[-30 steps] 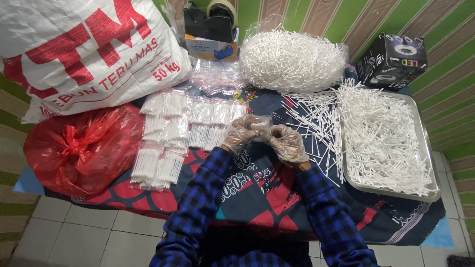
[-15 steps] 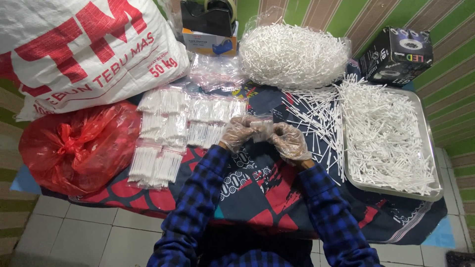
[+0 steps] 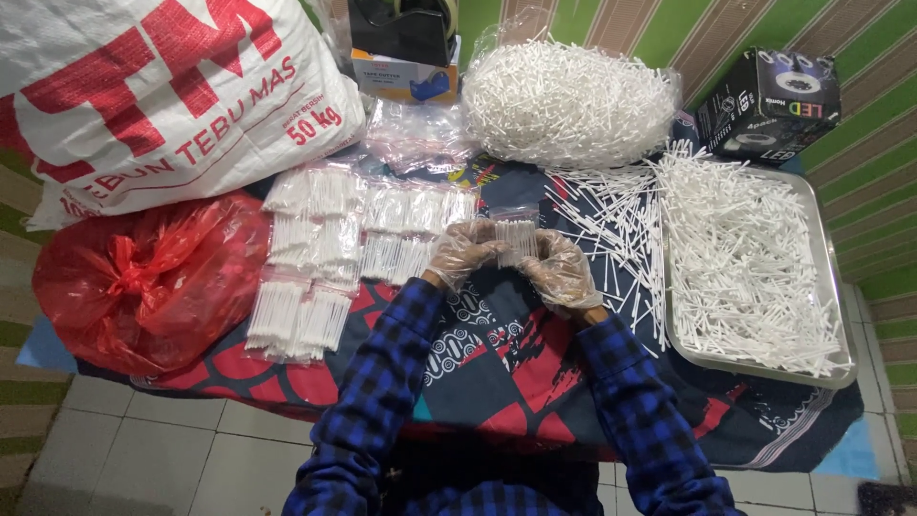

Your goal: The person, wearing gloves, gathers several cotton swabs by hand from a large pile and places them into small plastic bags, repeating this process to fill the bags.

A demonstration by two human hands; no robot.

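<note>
green striped walls back a table (image 3: 497, 373) under a dark patterned cloth. left hand (image 3: 463, 253) and right hand (image 3: 559, 272), both in clear gloves, are closed on a small clear packet of white sticks (image 3: 516, 239), held above the table's middle; the finger contact looks firm, though the gloves blur it. finished packets (image 3: 334, 248) lie toward the left edge, a metal tray of loose sticks (image 3: 821, 287) at the right edge.

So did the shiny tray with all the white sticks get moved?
No. The metal tray sits in the same spot on the patterned cloth, right of the loose sticks and below the black box. Only the camera shifted slightly.
</note>
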